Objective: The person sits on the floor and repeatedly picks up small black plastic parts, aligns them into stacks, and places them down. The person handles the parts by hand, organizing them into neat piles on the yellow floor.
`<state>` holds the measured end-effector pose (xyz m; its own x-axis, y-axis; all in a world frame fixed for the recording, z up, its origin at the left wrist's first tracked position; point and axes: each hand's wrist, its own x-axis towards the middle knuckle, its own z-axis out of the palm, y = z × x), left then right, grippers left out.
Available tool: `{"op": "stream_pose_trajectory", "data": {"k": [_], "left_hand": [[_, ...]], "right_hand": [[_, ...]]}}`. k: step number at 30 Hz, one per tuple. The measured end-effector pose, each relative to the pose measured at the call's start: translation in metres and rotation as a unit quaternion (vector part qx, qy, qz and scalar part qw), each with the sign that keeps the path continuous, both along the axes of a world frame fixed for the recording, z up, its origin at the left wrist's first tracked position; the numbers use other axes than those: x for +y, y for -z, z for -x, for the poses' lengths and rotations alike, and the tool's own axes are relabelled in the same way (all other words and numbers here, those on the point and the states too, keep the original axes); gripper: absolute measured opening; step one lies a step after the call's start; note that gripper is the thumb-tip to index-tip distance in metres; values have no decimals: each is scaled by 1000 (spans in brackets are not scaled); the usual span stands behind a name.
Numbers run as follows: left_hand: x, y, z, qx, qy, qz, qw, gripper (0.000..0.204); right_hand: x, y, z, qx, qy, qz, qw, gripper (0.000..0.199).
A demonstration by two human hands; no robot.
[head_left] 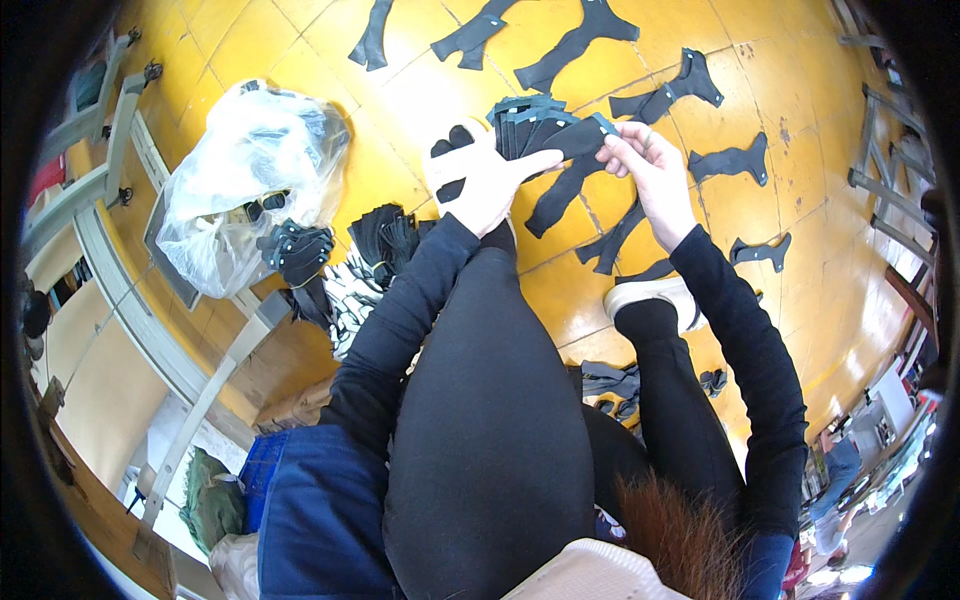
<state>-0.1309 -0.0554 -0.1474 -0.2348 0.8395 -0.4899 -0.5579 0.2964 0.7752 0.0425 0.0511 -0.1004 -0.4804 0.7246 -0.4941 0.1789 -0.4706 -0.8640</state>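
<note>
Far out to the left of your left hand [487,183] lies a crumpled clear plastic bag [250,170] with dark cut pieces spilling from its mouth onto the yellow floor [420,90]. Your left hand is closed under a fanned stack of black cut pieces [540,130], thumb pressed along its top. The stack runs across between your hands, its far end meeting your right hand [648,170], which pinches the topmost piece at its corner. Beyond and right of it, single black pieces [735,160] lie spread apart.
</note>
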Motion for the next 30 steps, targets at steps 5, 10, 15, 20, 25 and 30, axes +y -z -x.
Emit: {"op": "stream_pose_trajectory", "data": {"k": [5,10,15,20,25,30], "left_hand": [[-5,10,-3,239,63,-27,969,29],[-1,-15,7,-25,-33,37,998,25],[-1,-12,21,-12,-80,72,994,26],[-19,1,32,4,-79,75,994,28],[-32,17,26,37,-113,60,991,27],[-33,23,19,93,-114,79,986,34]], "right_hand": [[-4,1,-9,-38,-38,41,998,16],[23,8,-48,-107,-56,-2,993,20],[71,50,-155,-233,38,-57,970,27],[108,69,-278,-354,101,-74,927,24],[98,66,-323,-367,103,-68,922,23],[82,52,-330,-424,-52,-51,903,21]]}}
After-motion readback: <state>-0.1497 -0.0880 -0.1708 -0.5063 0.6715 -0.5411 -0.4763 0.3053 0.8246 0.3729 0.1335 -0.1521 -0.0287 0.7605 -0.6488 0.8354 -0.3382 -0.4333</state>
